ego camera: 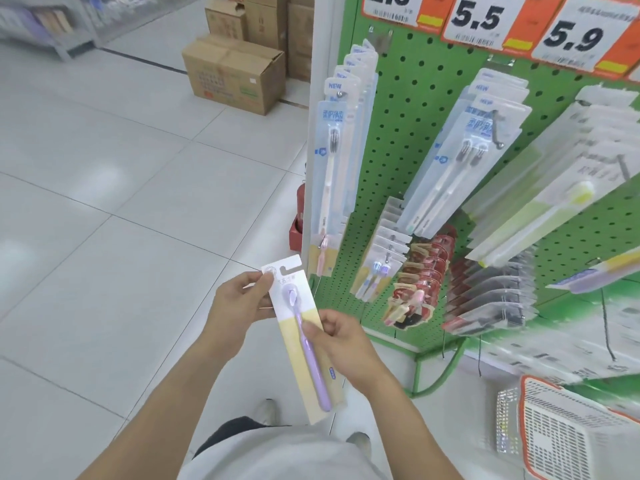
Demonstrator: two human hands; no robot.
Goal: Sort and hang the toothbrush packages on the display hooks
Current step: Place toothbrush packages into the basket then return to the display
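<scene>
Toothbrush package (304, 337): long narrow card, white at top, pale yellow below, holding one purple brush under clear blister; hook slot cut in top edge.
Long axis: hanging end toward the pegboard (412, 109), handle end toward the person's body, tilted slightly.
Position: in front of and below the pegboard's left edge, clear of every hook.
Left hand (239, 306): thumb and fingers pinching the card's upper left corner.
Right hand (343, 344): fingers curled round the card's middle, thumb on the brush.
Surroundings: hung blue packages (332, 161) just above the card; cardboard boxes (232, 74) left of the pegboard; orange-rimmed basket (568, 434) below it.
</scene>
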